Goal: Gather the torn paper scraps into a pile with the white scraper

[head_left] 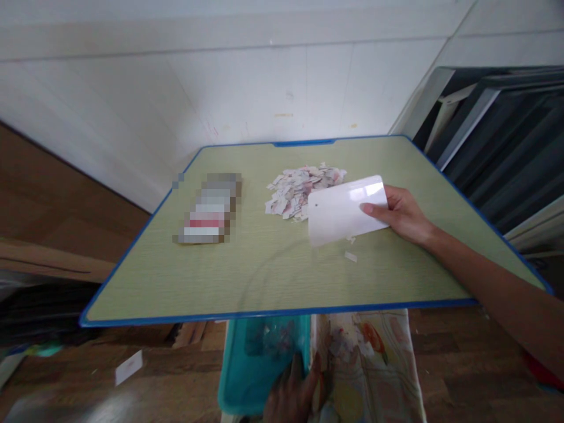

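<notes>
My right hand (400, 214) grips a glossy white rectangular card (341, 214) with a small hole near its left end, thumb on top. The card is tilted over the table, covering the lower right of a heap of torn paper scraps (293, 188). A few loose bits lie below it. My left hand (291, 393) is low in front, beneath the table edge, dim and partly cut off. Its fingers look spread at the right rim of a teal plastic tray (240, 382), which has scraps at its far end. I cannot see whether it presses on the rim.
The pale green table (176, 288) has a blue edge. On its left lies a blurred-out rectangular object (209, 208). A patterned cloth (374, 382) with scraps is right of the tray. Cardboard (66, 194) leans at left; dark framed panels (506, 123) stand at right.
</notes>
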Action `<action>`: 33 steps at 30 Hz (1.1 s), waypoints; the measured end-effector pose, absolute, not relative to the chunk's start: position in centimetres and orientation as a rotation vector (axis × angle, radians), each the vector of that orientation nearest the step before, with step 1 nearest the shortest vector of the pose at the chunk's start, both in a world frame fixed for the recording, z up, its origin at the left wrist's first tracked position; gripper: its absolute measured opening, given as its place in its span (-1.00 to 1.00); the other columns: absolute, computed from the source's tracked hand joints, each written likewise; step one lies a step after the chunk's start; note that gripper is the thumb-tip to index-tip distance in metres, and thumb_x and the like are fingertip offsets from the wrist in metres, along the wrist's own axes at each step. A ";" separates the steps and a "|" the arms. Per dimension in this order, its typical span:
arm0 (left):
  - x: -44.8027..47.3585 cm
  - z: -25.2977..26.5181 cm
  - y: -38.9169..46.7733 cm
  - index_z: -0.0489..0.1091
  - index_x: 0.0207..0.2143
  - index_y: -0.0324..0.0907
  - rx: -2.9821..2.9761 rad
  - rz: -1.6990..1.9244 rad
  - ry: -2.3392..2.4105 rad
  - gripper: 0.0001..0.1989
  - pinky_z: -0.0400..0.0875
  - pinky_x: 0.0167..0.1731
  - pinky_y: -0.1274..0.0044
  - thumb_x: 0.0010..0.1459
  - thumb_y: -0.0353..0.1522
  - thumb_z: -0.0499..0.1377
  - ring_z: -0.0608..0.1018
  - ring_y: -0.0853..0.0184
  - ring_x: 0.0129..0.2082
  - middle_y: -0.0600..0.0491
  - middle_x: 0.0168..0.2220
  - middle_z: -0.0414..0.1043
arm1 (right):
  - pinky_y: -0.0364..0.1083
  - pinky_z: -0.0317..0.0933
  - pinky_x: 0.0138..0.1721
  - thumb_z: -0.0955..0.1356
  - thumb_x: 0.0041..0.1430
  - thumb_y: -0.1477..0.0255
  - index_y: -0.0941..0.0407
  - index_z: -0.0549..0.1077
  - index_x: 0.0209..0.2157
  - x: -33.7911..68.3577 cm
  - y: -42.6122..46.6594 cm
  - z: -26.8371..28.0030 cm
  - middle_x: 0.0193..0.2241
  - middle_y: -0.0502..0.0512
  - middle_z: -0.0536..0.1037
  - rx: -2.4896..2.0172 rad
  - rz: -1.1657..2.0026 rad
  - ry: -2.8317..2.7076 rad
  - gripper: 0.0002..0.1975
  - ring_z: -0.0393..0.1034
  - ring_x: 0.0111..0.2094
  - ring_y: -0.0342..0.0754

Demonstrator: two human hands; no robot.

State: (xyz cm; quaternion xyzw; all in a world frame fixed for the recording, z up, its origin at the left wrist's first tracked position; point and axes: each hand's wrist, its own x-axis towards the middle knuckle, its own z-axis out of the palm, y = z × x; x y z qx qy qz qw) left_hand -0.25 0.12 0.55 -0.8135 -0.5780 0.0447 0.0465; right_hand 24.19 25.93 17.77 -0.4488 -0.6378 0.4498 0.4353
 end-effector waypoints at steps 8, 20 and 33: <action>-0.2 0.2 -0.2 0.09 0.02 0.17 -2.470 0.150 -1.796 -0.27 0.41 -0.44 0.59 -0.17 -0.61 0.10 0.48 0.37 -0.37 0.05 -0.14 0.40 | -0.15 0.25 -0.53 0.39 -0.12 0.33 0.04 0.46 -0.31 24.3 26.0 17.9 -0.44 -0.04 0.51 -1.092 1.144 -1.539 -0.75 0.37 -0.51 -0.12; -0.2 0.5 0.1 0.14 0.00 0.14 -2.462 0.088 -1.731 -0.28 0.40 -0.51 0.58 -0.20 -0.62 0.12 0.47 0.36 -0.43 0.02 -0.18 0.42 | -0.15 0.28 -0.47 0.39 -0.10 0.38 0.01 0.46 -0.33 23.4 24.8 17.9 -0.41 -0.05 0.52 -1.063 1.193 -1.669 -0.80 0.40 -0.46 -0.13; -0.6 -0.3 -0.2 0.10 0.03 0.13 -2.472 0.020 -1.736 -0.29 0.39 -0.53 0.62 -0.16 -0.55 0.20 0.46 0.39 -0.46 0.02 -0.18 0.42 | -0.22 0.19 -0.55 0.38 -0.11 0.33 0.20 0.51 -0.45 22.7 23.9 17.5 -0.51 0.02 0.50 -0.918 1.086 -2.015 -0.78 0.34 -0.53 -0.19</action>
